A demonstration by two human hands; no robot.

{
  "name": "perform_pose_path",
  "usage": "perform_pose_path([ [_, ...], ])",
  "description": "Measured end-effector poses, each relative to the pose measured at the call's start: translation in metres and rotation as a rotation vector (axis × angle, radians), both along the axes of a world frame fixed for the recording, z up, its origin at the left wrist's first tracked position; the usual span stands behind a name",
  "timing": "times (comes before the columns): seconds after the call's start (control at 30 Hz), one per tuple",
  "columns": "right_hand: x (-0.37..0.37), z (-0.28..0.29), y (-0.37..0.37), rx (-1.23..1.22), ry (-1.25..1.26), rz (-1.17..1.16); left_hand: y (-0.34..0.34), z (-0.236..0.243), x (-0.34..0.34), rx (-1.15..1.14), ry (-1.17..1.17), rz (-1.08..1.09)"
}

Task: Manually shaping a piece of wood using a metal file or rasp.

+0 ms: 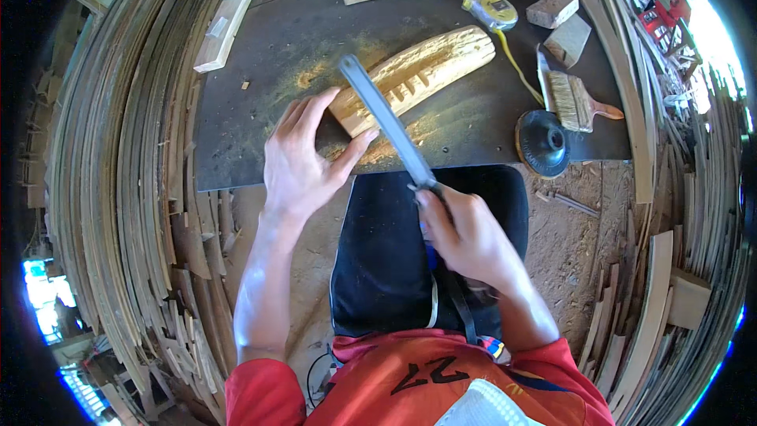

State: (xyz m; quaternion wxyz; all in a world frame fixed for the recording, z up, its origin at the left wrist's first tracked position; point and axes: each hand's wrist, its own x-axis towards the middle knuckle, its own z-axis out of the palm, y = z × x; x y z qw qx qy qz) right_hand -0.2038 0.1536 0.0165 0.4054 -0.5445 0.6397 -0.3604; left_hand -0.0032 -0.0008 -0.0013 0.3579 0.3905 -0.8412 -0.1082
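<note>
Left hand (300,154) pinches the lower-left end of a rough, notched wood chunk (430,67), upper middle of the frame. Right hand (473,237) is wrapped round a flat metal file (388,120) slanting across it, hard to tell if touching. Dark, dusty table (240,130), front edge just below the chunk; planks (110,150) piled frame left.

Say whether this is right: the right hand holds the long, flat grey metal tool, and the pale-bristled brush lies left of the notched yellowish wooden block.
No: the head view shows the pale-bristled brush lying right of the notched wooden block. The right hand does hold the grey metal tool.
</note>
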Motion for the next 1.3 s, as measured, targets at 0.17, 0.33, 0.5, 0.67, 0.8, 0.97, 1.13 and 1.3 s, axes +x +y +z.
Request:
perform_pose_path([
  [0.17, -0.004, -0.01, -0.001, 0.001, -0.003, 0.016, -0.005, 0.003, -0.005, 0.049, 0.026, -0.04],
  [0.33, 0.0, -0.003, -0.001, -0.002, 0.162, 0.016, -0.005, -0.007, -0.003, 0.056, 0.045, 0.006],
  [0.5, -0.002, -0.003, -0.002, -0.005, 0.085, -0.008, -0.009, -0.008, -0.003, -0.031, -0.004, -0.028],
  [0.67, 0.003, -0.012, -0.007, -0.155, 0.164, 0.001, -0.003, -0.005, -0.001, 0.013, 0.018, 0.019],
  [0.8, -0.003, 0.009, 0.01, 0.195, -0.029, -0.026, -0.003, -0.009, -0.001, 0.001, 0.003, 0.008],
  [0.97, 0.007, 0.0, -0.017, -0.004, 0.097, -0.002, -0.002, -0.008, -0.003, 0.015, 0.015, 0.006],
  [1.13, -0.002, -0.001, 0.011, 0.139, -0.071, -0.038, -0.004, -0.015, -0.001, -0.022, -0.034, -0.011],
  [1.3, 0.009, -0.006, -0.013, 0.015, 0.006, -0.022, -0.009, -0.008, 0.001, 0.01, 0.021, -0.038],
])
